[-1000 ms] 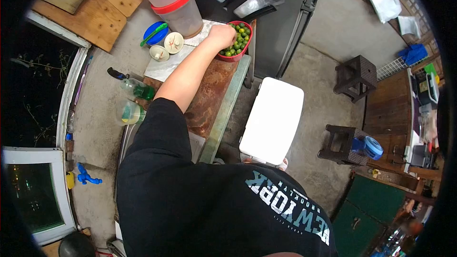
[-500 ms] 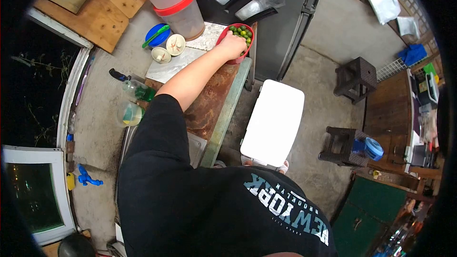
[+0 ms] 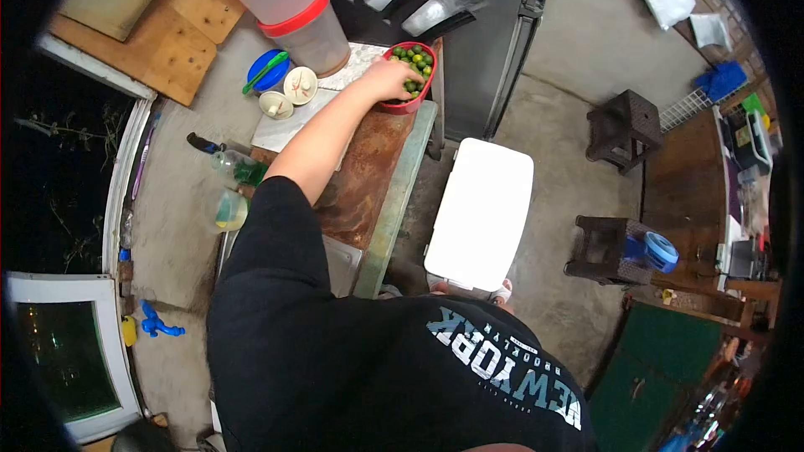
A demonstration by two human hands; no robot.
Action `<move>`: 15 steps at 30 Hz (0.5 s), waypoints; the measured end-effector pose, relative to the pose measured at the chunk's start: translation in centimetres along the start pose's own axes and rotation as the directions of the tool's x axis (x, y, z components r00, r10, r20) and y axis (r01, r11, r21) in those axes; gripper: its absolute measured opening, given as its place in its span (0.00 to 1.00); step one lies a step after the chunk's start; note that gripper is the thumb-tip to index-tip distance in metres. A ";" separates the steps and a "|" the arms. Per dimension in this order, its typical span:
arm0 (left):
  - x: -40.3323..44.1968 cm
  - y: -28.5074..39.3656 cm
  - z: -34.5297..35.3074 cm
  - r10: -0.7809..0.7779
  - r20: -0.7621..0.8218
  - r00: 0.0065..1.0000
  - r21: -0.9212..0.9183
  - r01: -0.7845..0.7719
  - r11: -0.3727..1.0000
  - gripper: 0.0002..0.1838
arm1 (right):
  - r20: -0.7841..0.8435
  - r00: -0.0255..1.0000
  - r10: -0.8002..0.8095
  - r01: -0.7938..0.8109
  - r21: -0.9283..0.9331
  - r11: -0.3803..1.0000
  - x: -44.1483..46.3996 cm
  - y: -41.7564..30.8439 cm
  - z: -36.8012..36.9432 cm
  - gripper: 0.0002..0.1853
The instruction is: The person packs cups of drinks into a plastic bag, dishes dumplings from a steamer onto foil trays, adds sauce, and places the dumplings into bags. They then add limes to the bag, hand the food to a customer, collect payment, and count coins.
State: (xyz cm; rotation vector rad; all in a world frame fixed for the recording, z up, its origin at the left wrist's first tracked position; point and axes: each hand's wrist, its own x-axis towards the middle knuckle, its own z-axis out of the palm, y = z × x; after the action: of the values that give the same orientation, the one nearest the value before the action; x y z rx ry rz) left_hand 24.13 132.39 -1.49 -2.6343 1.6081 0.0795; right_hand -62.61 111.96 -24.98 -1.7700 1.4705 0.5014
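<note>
My left hand reaches into a red container filled with small green limes, some of them yellowish. Its fingers are apart and rest over the fruit. The fingertips are partly lost among the limes, and no fruit shows gripped. The container stands at the far end of the rusty brown counter top. Beside it lies a pale marbled board. My right hand is out of view.
Stacked clear tubs with red rims, two cream lids and a blue lid stand left of the container. A green bottle is near my forearm. A white cooler is on the floor, below the dark fridge.
The view has shifted slightly. My left hand has moved a little toward the left side of the red container, uncovering more limes at the right.
</note>
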 end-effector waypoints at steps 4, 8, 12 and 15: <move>3.2 -4.7 1.0 -0.307 -0.148 0.940 -0.216 0.272 0.938 0.22 | -0.009 1.000 0.028 -0.028 0.011 1.000 -1.4 -1.1 0.5 0.09; 6.4 -5.0 1.5 -0.363 -0.135 0.922 -0.133 0.346 0.929 0.21 | -0.007 0.998 0.064 -0.064 -0.002 0.998 -1.3 0.0 0.3 0.09; 7.7 -3.7 1.8 -0.381 -0.077 0.921 0.052 0.385 0.921 0.20 | -0.023 0.979 0.202 -0.200 0.083 0.976 -4.0 -3.3 -0.7 0.07; 7.9 -4.0 3.4 -0.352 -0.190 0.917 0.106 0.376 0.921 0.19 | -0.062 0.982 0.178 -0.170 0.126 0.977 -4.5 -2.3 0.6 0.07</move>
State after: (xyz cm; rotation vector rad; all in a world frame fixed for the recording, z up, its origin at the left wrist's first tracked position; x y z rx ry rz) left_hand 31.28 127.48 -5.39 -2.8368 1.0783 -0.2683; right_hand -61.48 115.45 -21.45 -1.5885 1.6811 0.4304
